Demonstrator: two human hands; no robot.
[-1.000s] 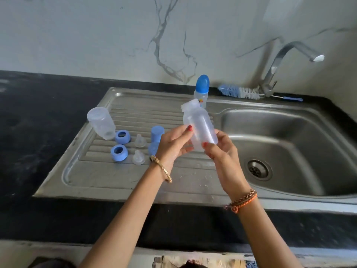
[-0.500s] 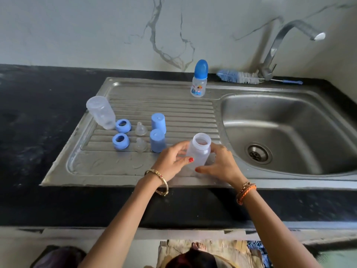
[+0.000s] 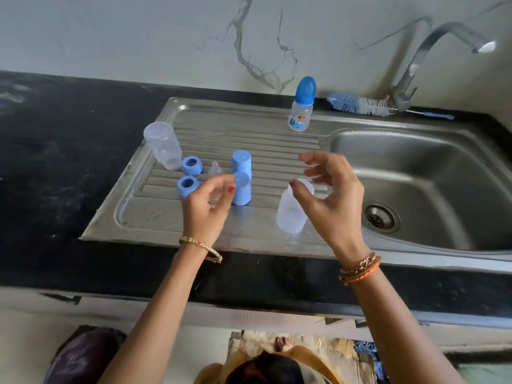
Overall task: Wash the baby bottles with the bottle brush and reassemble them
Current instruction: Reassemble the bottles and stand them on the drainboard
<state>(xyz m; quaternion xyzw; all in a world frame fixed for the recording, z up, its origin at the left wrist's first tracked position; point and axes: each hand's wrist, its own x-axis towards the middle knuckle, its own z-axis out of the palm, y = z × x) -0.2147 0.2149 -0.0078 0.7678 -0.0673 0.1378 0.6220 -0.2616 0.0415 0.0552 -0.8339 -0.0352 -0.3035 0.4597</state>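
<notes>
1. I am seeing my right hand (image 3: pixel 329 195) hovering with its fingers spread and relaxed, holding nothing, just above and in front of the open clear bottle (image 3: pixel 289 214).
2. That clear bottle is standing upright, mouth up, on the flat front part of the steel drainboard (image 3: pixel 155 223), near the basin (image 3: pixel 443 195).
3. My left hand (image 3: pixel 206 209) is floating loosely curled and gripping nothing, its fingertips close to the nearer blue cap (image 3: pixel 241 189); I cannot tell whether they are touching it.
4. A second blue cap (image 3: pixel 242 162) is standing just behind the first, on the ribbed area.
5. Two blue collar rings (image 3: pixel 188 185) are lying to the left of the caps, one behind the other, with a clear teat (image 3: pixel 215 169) sitting between the rear ring and the caps.
6. A second clear bottle (image 3: pixel 163 146) is resting mouth down at the left edge of the ribs, tilted in this wide view.
7. An assembled bottle (image 3: pixel 300 109) with a blue cap is standing at the back of the drainboard.
8. The bottle brush (image 3: pixel 360 105) is lying on the black tabletop (image 3: pixel 69 162) behind the basin, beside the foot of the tap (image 3: pixel 410 76).
</notes>
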